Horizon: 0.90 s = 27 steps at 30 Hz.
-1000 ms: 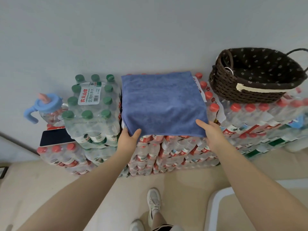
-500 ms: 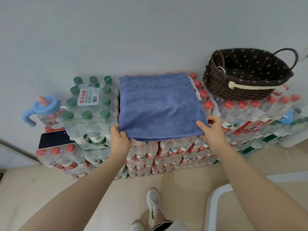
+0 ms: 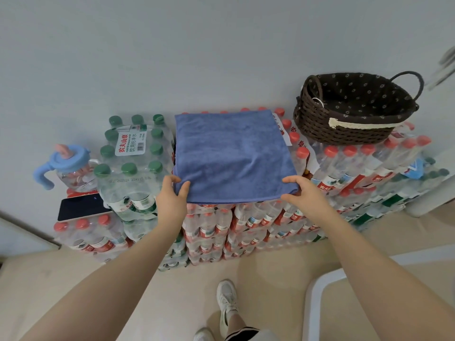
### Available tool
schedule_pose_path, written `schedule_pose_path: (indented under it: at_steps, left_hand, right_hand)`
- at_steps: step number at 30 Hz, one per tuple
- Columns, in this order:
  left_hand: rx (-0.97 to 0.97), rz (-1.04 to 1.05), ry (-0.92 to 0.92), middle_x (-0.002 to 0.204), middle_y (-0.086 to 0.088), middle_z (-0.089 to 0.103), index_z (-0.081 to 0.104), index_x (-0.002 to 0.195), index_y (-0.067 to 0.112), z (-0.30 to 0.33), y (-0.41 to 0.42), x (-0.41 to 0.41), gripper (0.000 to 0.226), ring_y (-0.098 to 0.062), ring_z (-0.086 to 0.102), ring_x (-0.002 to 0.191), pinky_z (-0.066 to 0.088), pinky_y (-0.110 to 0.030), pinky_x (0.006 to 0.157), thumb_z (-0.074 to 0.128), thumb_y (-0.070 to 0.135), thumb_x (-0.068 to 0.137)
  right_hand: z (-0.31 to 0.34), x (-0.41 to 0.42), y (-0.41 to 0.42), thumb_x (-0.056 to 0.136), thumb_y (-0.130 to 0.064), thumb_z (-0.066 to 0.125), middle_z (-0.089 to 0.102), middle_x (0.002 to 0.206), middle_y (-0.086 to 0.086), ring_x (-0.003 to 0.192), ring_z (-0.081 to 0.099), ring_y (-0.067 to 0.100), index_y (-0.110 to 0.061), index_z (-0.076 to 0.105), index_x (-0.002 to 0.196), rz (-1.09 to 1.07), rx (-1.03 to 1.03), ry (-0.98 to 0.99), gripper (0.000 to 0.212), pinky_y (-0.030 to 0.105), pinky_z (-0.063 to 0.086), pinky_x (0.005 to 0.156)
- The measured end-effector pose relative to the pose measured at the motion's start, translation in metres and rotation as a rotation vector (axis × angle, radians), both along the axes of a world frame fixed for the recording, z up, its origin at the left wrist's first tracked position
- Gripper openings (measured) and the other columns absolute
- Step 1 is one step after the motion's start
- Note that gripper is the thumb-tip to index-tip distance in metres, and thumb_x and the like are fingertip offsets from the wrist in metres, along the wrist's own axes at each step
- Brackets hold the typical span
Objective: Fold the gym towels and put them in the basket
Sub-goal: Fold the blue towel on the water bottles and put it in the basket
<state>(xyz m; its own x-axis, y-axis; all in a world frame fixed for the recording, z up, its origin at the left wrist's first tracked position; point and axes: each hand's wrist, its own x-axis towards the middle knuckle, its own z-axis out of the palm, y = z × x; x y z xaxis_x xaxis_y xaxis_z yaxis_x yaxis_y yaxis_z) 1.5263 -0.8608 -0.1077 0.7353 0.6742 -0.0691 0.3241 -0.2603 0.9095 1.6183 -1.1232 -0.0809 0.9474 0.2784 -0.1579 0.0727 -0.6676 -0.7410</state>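
Note:
A blue gym towel (image 3: 231,153) lies flat, folded into a rectangle, on top of stacked packs of red-capped water bottles (image 3: 216,227). My left hand (image 3: 172,195) pinches its near left corner between thumb and fingers. My right hand (image 3: 302,193) grips the near right corner, thumb on top. A dark brown woven basket (image 3: 317,129) with a dotted lining and loop handles stands on the bottle packs to the right of the towel, and nothing shows inside it.
A pack of green-capped bottles (image 3: 133,156) stands left of the towel. Further left are a blue-lidded sippy cup (image 3: 66,163) and a dark phone (image 3: 81,207). A wall rises just behind. A white table edge (image 3: 317,291) sits at lower right, my shoe (image 3: 226,299) below.
Both hands have slid onto the towel's near corners and now pinch them. The camera has shifted left a little, so the basket sits further left in view.

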Motion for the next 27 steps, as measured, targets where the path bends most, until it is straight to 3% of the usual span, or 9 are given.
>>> schedule_pose_path:
  at_steps: [2,6,10,14,16,18,21,23,27]
  left_hand:
    - [-0.009,-0.024,0.021,0.072,0.005,0.048,0.05,0.09,0.012,0.0,0.002,0.001,0.013,-0.013,0.045,0.063,0.036,-0.026,0.051,0.051,0.024,0.092]
    - [-0.142,-0.039,0.038,0.07,0.002,0.046,0.051,0.079,0.012,0.001,0.004,0.004,0.017,-0.014,0.04,0.059,0.035,-0.025,0.051,0.051,0.023,0.093]
    - [-0.195,0.025,0.047,0.077,-0.001,0.05,0.044,0.075,0.02,0.001,0.008,0.003,0.019,-0.022,0.048,0.072,0.045,-0.04,0.067,0.052,0.026,0.092]
    - [-0.223,0.059,0.092,0.081,-0.007,0.057,0.051,0.089,0.01,0.001,0.012,0.001,0.018,-0.03,0.059,0.082,0.053,-0.051,0.083,0.06,0.026,0.087]
    - [-0.266,0.036,0.119,0.075,-0.006,0.057,0.055,0.083,0.009,0.001,0.014,0.001,0.019,-0.029,0.059,0.078,0.054,-0.05,0.083,0.063,0.025,0.086]
    - [-0.316,0.018,0.151,0.075,-0.007,0.058,0.057,0.075,0.011,0.003,0.015,0.002,0.019,-0.026,0.058,0.072,0.056,-0.045,0.079,0.065,0.024,0.085]
    - [-0.451,-0.007,0.19,0.075,-0.008,0.055,0.056,0.072,0.009,0.01,0.014,0.006,0.02,-0.018,0.053,0.061,0.056,-0.024,0.051,0.065,0.021,0.085]
    - [-0.564,-0.018,0.236,0.075,-0.007,0.055,0.055,0.075,0.007,0.014,0.016,0.008,0.02,-0.017,0.053,0.061,0.051,-0.016,0.042,0.065,0.021,0.085]
    - [-0.697,-0.12,0.339,0.076,-0.008,0.056,0.054,0.08,0.007,0.015,0.021,0.007,0.012,-0.016,0.051,0.065,0.049,-0.022,0.053,0.059,0.014,0.089]
  right_hand:
    - [-0.001,0.0,-0.001,0.088,-0.008,0.06,0.047,0.131,0.005,0.117,0.05,0.021,-0.009,0.045,0.131,0.016,-0.056,-0.026,0.046,0.026,0.041,0.094]
    - [-0.004,0.001,0.002,0.094,-0.008,0.048,0.049,0.134,0.009,0.117,0.053,0.026,-0.01,0.048,0.129,-0.149,0.087,-0.048,0.035,0.04,0.045,0.1]
    - [-0.007,-0.001,0.009,0.094,-0.005,0.047,0.051,0.122,0.001,0.104,0.057,0.019,-0.012,0.048,0.13,-0.212,0.215,-0.006,0.037,0.03,0.048,0.088]
    - [-0.011,0.0,0.01,0.093,0.0,0.046,0.056,0.113,0.005,0.082,0.056,0.013,-0.012,0.055,0.123,-0.366,0.394,0.016,0.033,0.026,0.048,0.08]
    - [-0.009,0.002,0.009,0.093,0.001,0.046,0.057,0.113,0.006,0.082,0.056,0.011,-0.014,0.058,0.119,-0.423,0.465,0.038,0.033,0.028,0.048,0.083]
    - [-0.006,0.004,0.009,0.092,0.001,0.046,0.055,0.119,0.005,0.096,0.057,0.016,-0.015,0.057,0.12,-0.44,0.485,0.046,0.034,0.032,0.049,0.091]
    - [-0.001,0.005,0.01,0.092,0.001,0.047,0.056,0.119,0.004,0.103,0.054,0.019,-0.014,0.057,0.121,-0.421,0.451,0.008,0.034,0.036,0.047,0.098]
    - [0.001,0.005,0.01,0.091,0.001,0.047,0.055,0.116,0.003,0.102,0.053,0.016,-0.012,0.057,0.121,-0.4,0.412,-0.027,0.034,0.032,0.046,0.095]
    - [0.001,0.003,0.008,0.09,-0.002,0.05,0.056,0.109,0.001,0.097,0.053,0.015,-0.011,0.06,0.115,-0.348,0.333,-0.097,0.029,0.028,0.046,0.086]
